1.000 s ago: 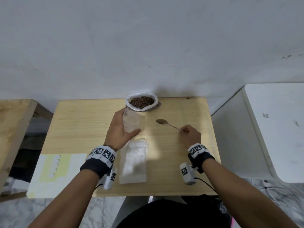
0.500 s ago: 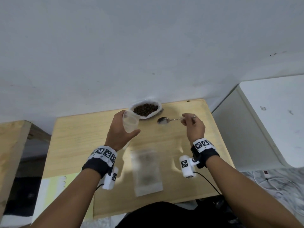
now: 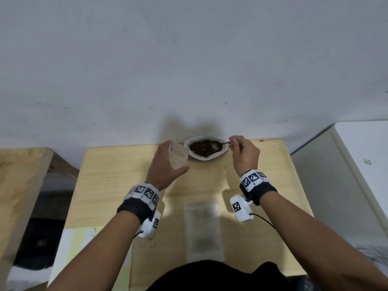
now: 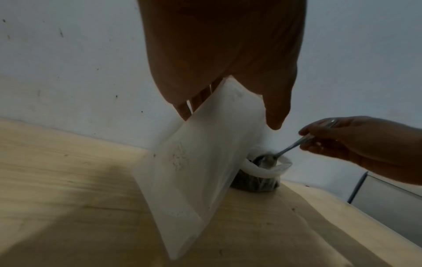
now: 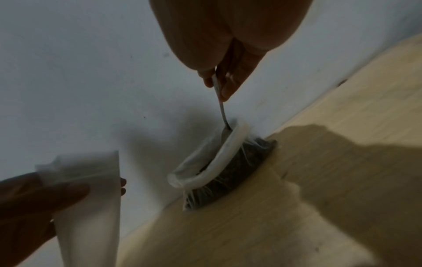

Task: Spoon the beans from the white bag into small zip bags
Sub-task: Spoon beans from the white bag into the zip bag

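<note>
The right hand (image 5: 230,59) pinched a metal spoon (image 5: 222,110), its bowl dipped inside the rolled rim of the white bag (image 5: 212,162) at the table's (image 5: 342,180) far edge against the wall. The left hand (image 5: 38,198) gripped a translucent zip bag (image 5: 91,189) beside it.

Pale matt wood table (image 3: 117,177), frosted soft plastic zip bag (image 4: 200,171), thin crinkled white plastic bag (image 5: 219,162), shiny metal spoon (image 4: 287,149), matt painted wall (image 3: 189,59)
</note>
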### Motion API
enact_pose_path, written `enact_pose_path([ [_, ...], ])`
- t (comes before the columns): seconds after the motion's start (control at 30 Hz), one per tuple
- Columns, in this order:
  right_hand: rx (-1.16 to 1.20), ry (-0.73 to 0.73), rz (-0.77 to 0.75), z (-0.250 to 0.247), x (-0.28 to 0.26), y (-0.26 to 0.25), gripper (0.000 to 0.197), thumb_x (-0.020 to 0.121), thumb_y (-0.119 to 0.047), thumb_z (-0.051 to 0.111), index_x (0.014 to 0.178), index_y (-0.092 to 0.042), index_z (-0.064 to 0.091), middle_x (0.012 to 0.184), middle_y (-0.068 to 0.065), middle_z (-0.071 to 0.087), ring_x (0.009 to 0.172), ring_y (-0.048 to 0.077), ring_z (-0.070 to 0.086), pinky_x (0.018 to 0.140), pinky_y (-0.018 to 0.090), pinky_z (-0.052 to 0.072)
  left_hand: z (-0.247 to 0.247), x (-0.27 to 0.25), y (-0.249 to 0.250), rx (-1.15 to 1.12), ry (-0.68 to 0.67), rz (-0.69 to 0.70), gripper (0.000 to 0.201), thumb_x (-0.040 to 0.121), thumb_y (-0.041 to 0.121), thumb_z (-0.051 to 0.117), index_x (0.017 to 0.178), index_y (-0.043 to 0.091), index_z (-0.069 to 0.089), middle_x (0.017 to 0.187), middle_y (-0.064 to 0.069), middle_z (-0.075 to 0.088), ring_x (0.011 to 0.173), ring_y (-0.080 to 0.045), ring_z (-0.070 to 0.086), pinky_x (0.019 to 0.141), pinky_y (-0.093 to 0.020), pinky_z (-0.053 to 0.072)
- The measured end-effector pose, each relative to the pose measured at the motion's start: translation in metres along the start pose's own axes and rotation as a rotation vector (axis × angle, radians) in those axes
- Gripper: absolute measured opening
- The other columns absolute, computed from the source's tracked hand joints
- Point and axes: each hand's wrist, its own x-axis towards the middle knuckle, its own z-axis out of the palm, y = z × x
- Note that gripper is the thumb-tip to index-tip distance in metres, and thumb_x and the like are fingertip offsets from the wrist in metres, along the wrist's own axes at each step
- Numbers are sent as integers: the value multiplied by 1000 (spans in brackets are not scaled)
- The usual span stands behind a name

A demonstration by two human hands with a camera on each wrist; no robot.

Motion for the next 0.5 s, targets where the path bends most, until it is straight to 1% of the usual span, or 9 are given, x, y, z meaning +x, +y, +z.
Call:
enact_pose_path([
  [0.03, -17, -13, 14, 4, 0, 2, 20, 98, -27, 54, 96, -18, 71, 80, 3, 73, 76, 18, 70, 75, 29, 55, 0, 2, -1, -4, -4, -6, 93, 74, 37, 84, 147, 15, 31, 144, 0, 40, 127, -16, 42, 93, -27, 36],
  [0.07, -22, -20, 45, 8, 0, 3, 20, 98, -26, 54, 94, -17, 71, 76, 4, 73, 74, 19, 70, 72, 21, 53, 0, 4, -2, -10, -9, -12, 93, 74, 37, 84, 147, 15, 31, 144, 0, 40, 127, -15, 42, 93, -27, 37],
  [0.1, -30, -21, 95, 11, 1, 5, 21, 98, -26, 54, 92, -16, 70, 74, 4, 72, 72, 20, 69, 67, 13, 48, 1, 6, -2, -16, -16, -17, 92, 74, 37, 83, 147, 16, 31, 144, 0, 40, 127, -15, 42, 92, -27, 36],
  [0.13, -39, -17, 148, 13, 2, 6, 22, 98, -27, 53, 90, -15, 70, 72, 5, 72, 73, 22, 69, 62, 9, 44, 1, 8, -3, -22, -24, -24, 92, 74, 37, 83, 146, 16, 31, 144, 1, 40, 126, -14, 42, 92, -26, 36],
  [0.17, -53, -12, 200, 15, 4, 7, 24, 98, -29, 52, 90, -14, 70, 73, 6, 72, 75, 23, 69, 62, 10, 41, 2, 9, -3, -28, -34, -33, 91, 74, 36, 83, 146, 17, 31, 144, 1, 39, 125, -13, 41, 91, -26, 35],
  [0.27, -111, -39, 321, 16, 12, 6, 30, 99, -30, 49, 88, -12, 70, 78, 8, 73, 83, 26, 67, 75, 23, 40, 5, 13, -4, -33, -61, -47, 91, 75, 37, 82, 146, 18, 30, 145, 1, 38, 124, -13, 41, 90, -26, 35],
  [0.33, -116, -66, 397, 17, 15, 2, 32, 99, -29, 48, 77, -16, 68, 69, 2, 70, 83, 26, 66, 82, 27, 44, 6, 15, -5, -37, -69, -46, 91, 74, 37, 82, 146, 17, 31, 144, -1, 39, 124, -15, 42, 90, -26, 36],
  [0.4, -82, -72, 473, 20, 16, 5, 34, 97, -30, 49, 68, -23, 65, 59, -6, 67, 81, 24, 69, 90, 32, 51, 7, 17, -6, -37, -76, -47, 91, 73, 37, 83, 146, 17, 32, 143, -1, 40, 124, -16, 43, 90, -27, 37],
  [0.5, -2, -65, 558, 21, 16, 13, 36, 95, -34, 52, 63, -27, 66, 55, -8, 69, 79, 23, 72, 91, 41, 54, 7, 19, -7, -34, -77, -42, 90, 72, 37, 84, 144, 18, 33, 141, -1, 41, 122, -15, 44, 89, -28, 38],
])
